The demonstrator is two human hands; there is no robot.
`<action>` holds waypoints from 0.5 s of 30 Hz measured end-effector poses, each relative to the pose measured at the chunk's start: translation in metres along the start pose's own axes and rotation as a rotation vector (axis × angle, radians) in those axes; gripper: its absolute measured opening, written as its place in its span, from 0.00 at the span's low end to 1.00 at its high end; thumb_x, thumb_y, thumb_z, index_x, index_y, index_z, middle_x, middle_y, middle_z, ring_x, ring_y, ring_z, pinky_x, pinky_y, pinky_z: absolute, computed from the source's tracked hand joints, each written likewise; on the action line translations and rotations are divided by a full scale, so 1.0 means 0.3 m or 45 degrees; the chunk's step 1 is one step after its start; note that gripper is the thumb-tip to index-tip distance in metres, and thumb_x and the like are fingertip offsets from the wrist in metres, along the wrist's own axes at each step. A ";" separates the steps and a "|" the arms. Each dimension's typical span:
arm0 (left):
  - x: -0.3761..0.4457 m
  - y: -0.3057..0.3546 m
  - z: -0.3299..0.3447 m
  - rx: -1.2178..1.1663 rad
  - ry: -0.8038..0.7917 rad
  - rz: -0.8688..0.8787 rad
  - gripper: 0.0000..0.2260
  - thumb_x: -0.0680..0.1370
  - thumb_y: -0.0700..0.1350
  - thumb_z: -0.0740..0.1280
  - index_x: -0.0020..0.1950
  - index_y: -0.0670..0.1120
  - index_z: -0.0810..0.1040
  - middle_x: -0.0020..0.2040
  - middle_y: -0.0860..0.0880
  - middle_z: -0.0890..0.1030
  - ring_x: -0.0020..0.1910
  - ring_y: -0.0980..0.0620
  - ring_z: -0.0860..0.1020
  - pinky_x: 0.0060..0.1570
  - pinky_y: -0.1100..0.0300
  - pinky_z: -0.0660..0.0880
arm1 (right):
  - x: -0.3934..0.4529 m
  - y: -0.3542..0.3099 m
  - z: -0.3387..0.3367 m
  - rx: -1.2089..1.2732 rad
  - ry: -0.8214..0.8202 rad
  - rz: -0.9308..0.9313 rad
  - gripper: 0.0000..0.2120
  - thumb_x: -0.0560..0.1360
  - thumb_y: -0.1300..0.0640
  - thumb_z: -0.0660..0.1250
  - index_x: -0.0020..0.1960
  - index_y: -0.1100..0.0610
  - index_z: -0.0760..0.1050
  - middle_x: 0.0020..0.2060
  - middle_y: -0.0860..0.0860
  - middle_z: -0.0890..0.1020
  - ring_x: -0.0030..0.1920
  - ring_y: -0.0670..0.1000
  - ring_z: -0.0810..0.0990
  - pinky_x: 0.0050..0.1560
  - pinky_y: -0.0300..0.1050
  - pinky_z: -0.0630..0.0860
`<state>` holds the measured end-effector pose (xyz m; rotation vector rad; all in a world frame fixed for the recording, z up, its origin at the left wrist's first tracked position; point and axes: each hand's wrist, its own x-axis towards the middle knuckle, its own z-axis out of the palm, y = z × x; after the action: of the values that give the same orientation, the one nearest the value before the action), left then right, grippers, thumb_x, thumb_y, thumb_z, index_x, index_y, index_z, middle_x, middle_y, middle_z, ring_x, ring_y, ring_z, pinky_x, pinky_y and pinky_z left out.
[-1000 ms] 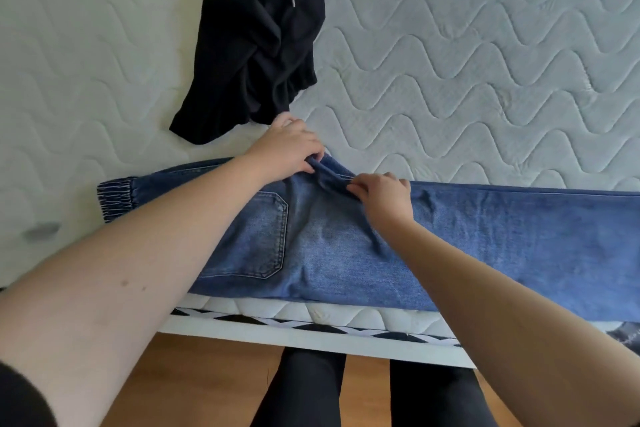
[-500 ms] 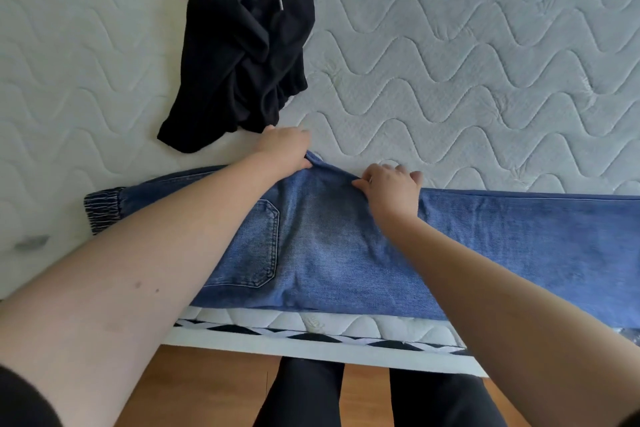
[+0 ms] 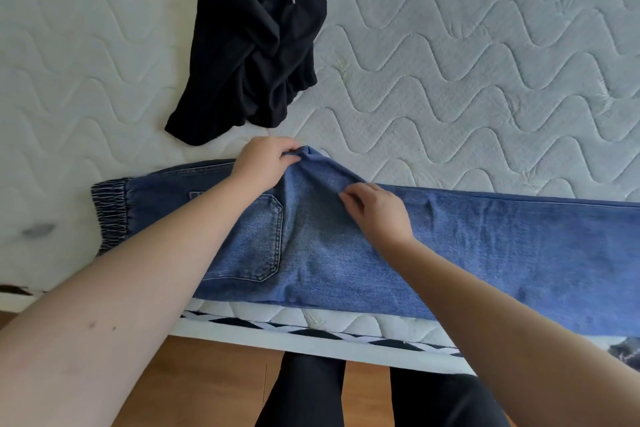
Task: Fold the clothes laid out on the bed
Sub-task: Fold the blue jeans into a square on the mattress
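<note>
As we look down past our own dark-clad legs [image 3: 304,392] and the wooden floor [image 3: 207,378], the near edge of the bed [image 3: 311,340] shows a white frame with a black-and-white patterned strip, and the blue jeans [image 3: 485,253] lie lengthwise along that edge, doubled leg on leg, elastic waistband [image 3: 110,211] to our left, legs running off frame to the right. A back pocket [image 3: 256,239] faces up. Our right hand [image 3: 377,215] lies on the seat of the denim, fingers bent, tips apparently nipping a ridge of cloth; whether it truly pinches or only presses we cannot tell for certain. Just beyond, our left hand [image 3: 266,163] has its fingers curled round the pointed crotch fold, lifting it slightly off the far edge of the jeans. We judge this as tucking that point in so the long side runs straight. Done so far: jeans halved lengthwise and roughly flat. Left: the crosswise folds from hem to waist. Farther out on the quilted white mattress [image 3: 485,62], a black drawstring garment [image 3: 256,45] lies crumpled and unfolded, close to the left hand but apart from the jeans. So we are early; one piece mid-fold, one untouched.
</note>
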<state>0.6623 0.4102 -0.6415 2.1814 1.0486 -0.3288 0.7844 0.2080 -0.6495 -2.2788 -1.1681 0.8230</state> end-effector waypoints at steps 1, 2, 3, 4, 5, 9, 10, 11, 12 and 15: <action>-0.012 0.003 0.001 -0.015 0.032 0.033 0.10 0.79 0.46 0.68 0.59 0.48 0.83 0.51 0.49 0.85 0.52 0.46 0.80 0.50 0.56 0.73 | -0.007 -0.015 0.011 0.073 -0.084 0.105 0.07 0.78 0.52 0.67 0.50 0.53 0.81 0.41 0.49 0.83 0.42 0.53 0.81 0.43 0.48 0.76; -0.026 0.007 -0.002 -0.042 0.059 0.076 0.11 0.78 0.45 0.68 0.60 0.48 0.82 0.55 0.48 0.84 0.55 0.46 0.79 0.54 0.55 0.73 | -0.008 -0.025 0.020 0.185 -0.163 0.242 0.07 0.78 0.52 0.66 0.53 0.52 0.80 0.42 0.48 0.84 0.44 0.51 0.81 0.46 0.47 0.77; -0.041 0.010 -0.004 -0.060 0.091 0.139 0.11 0.78 0.42 0.69 0.60 0.47 0.83 0.55 0.48 0.84 0.56 0.46 0.78 0.56 0.54 0.73 | -0.007 -0.031 0.026 0.343 -0.223 0.401 0.07 0.77 0.52 0.66 0.54 0.50 0.79 0.43 0.47 0.84 0.45 0.50 0.82 0.50 0.47 0.77; -0.058 0.011 -0.003 -0.052 0.135 0.214 0.10 0.76 0.40 0.70 0.57 0.46 0.83 0.53 0.48 0.83 0.56 0.46 0.78 0.55 0.53 0.73 | -0.005 -0.030 0.033 0.517 -0.256 0.551 0.07 0.77 0.53 0.66 0.53 0.48 0.79 0.44 0.46 0.84 0.47 0.49 0.82 0.53 0.49 0.78; -0.077 0.010 0.000 -0.026 0.185 0.286 0.10 0.74 0.38 0.71 0.54 0.45 0.84 0.50 0.48 0.82 0.54 0.46 0.77 0.53 0.52 0.74 | -0.002 -0.025 0.039 0.675 -0.265 0.668 0.06 0.77 0.55 0.66 0.52 0.47 0.79 0.44 0.46 0.84 0.48 0.50 0.83 0.55 0.52 0.78; -0.168 -0.016 0.023 0.138 0.265 0.497 0.11 0.68 0.32 0.74 0.48 0.42 0.83 0.44 0.47 0.80 0.46 0.43 0.77 0.44 0.53 0.75 | -0.004 -0.008 0.039 1.014 -0.259 0.796 0.09 0.76 0.60 0.68 0.50 0.46 0.81 0.48 0.46 0.86 0.55 0.49 0.82 0.63 0.51 0.76; -0.192 -0.027 0.031 0.192 0.267 0.552 0.12 0.67 0.32 0.74 0.47 0.42 0.82 0.43 0.46 0.80 0.44 0.43 0.78 0.43 0.52 0.76 | -0.010 -0.008 0.034 1.001 -0.249 0.768 0.09 0.76 0.60 0.67 0.51 0.47 0.81 0.49 0.45 0.85 0.55 0.47 0.82 0.62 0.47 0.76; -0.216 -0.039 0.041 0.244 0.268 0.608 0.12 0.66 0.32 0.75 0.47 0.41 0.82 0.43 0.46 0.80 0.43 0.43 0.78 0.43 0.51 0.77 | -0.017 -0.009 0.031 0.958 -0.232 0.736 0.10 0.77 0.60 0.67 0.53 0.48 0.81 0.49 0.44 0.85 0.53 0.44 0.81 0.59 0.43 0.76; -0.239 -0.051 0.055 0.285 0.271 0.657 0.12 0.65 0.32 0.75 0.47 0.41 0.81 0.42 0.46 0.80 0.43 0.43 0.78 0.42 0.51 0.77 | -0.026 -0.014 0.024 0.900 -0.212 0.704 0.10 0.78 0.60 0.66 0.54 0.49 0.81 0.49 0.43 0.85 0.51 0.42 0.81 0.55 0.39 0.75; -0.301 -0.083 0.110 0.344 0.302 0.718 0.13 0.64 0.31 0.75 0.46 0.41 0.81 0.41 0.45 0.79 0.41 0.43 0.77 0.40 0.51 0.76 | -0.056 -0.035 0.009 0.716 -0.111 0.700 0.12 0.78 0.59 0.61 0.48 0.46 0.81 0.45 0.44 0.84 0.44 0.45 0.81 0.42 0.39 0.75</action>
<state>0.5875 0.3456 -0.6333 2.6954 0.4803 0.0545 0.7688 0.2001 -0.6397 -2.0909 -0.2537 1.2688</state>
